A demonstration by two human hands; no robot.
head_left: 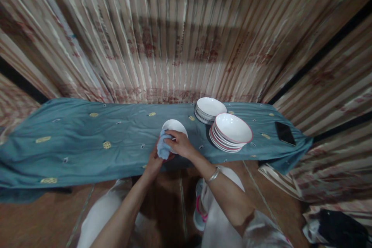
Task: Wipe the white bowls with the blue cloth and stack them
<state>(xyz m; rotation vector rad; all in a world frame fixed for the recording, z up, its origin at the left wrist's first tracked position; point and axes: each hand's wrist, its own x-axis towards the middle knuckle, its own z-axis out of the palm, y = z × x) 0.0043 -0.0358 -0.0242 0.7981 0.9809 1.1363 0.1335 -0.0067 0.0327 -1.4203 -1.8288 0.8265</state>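
Note:
A white plate (176, 124) is held just above the near edge of the cloth-covered bench, tilted toward me. My left hand (155, 159) grips it at its lower left side, the fingers partly hidden beneath. Bunched over the left part of the plate is a light blue cloth (164, 146). My right hand (180, 143) pinches this cloth and presses it on the plate's surface. To the right stands a stack of white bowls with red rims (231, 131). Behind it sits a stack of white plates (210, 107).
A teal tablecloth with yellow pineapple prints (78, 135) covers the long, narrow bench. A black phone (285, 133) lies at the right end. Pleated, patterned curtains (174, 38) hang close behind and at the sides. On the tiled floor at lower right is a dark bag (341, 228).

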